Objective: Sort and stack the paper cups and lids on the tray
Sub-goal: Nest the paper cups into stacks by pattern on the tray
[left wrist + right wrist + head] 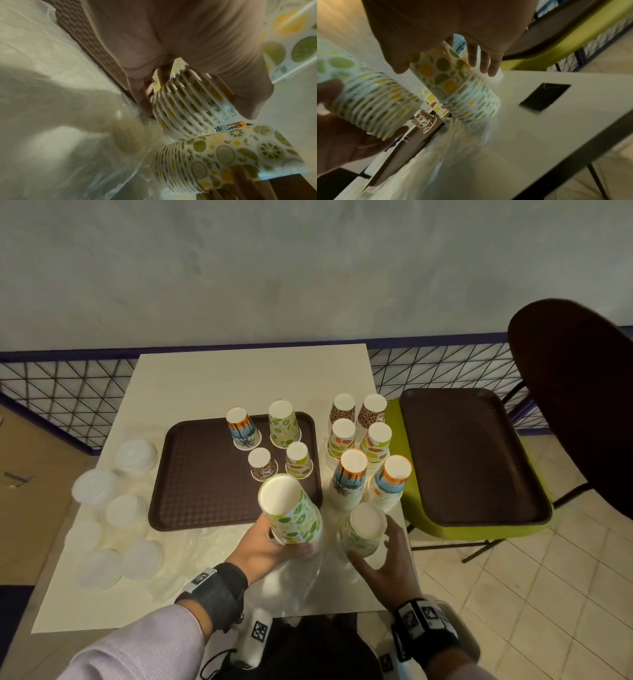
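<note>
Paper cups with a lime-slice print form the stack (293, 513) that the left hand (263, 546) grips near its rims, tilted, bases up, raised over the near edge of the bench (212, 378); the left wrist view shows the fingers (142, 97) and thumb curled round the ribbed rims. A second lime-print stack (361, 529) stands upside down on the bench just right of it, and the right hand (387, 563) reaches round it with fingers (485, 63) spread and straight; whether they touch the cups I cannot tell, as the picture is blurred.

On the brown tray (191, 474) in the middle of the bench stand four upturned cups: a palm-print cup (242, 428), a lime-print cup (284, 424), a leopard-print cup (262, 463) and a cup with coloured blocks (298, 460). Right of the tray, off it, stand six tall stacks in pairs (leopard (342, 409) at the back, coloured blocks (342, 440) in the middle, palm print (349, 477) nearest).

White lids (99, 486) lie in loose piles on the left side of the bench, off the tray. Clear plastic wrap (291, 580) lies crumpled near the bench's front edge. A second brown tray (472, 457) rests on a green chair seat (411, 508) to the right.
</note>
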